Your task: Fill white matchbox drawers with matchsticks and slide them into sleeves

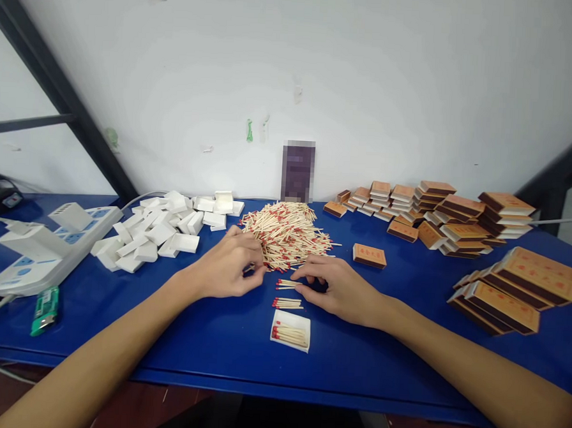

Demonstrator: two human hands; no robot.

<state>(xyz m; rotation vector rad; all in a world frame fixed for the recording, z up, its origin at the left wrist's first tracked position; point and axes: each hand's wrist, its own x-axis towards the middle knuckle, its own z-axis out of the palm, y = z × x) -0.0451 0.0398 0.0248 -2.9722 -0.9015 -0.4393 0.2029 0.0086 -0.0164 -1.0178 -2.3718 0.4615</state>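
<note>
A heap of red-tipped matches [289, 233] lies on the blue table. My left hand [238, 262] is at the heap's left edge, its fingers curled in; whatever they may hold is hidden. Just below the heap, my right hand [337, 287] has thumb and forefinger around the plain ends of a few loose matches [286, 283], heads pointing left. Nearer to me is a second small row of matches [287, 303]. Below that row, a white matchbox tray [307, 344] holds several matches, heads also to the left.
White matchbox trays [155, 226] are piled on the left, beside a power strip [49, 253] and a green lighter [46, 310]. Orange matchbox sleeves [458, 229] stand stacked on the right. One matchbox [369, 255] lies alone near my right hand. A wall [202, 75] rises behind the table.
</note>
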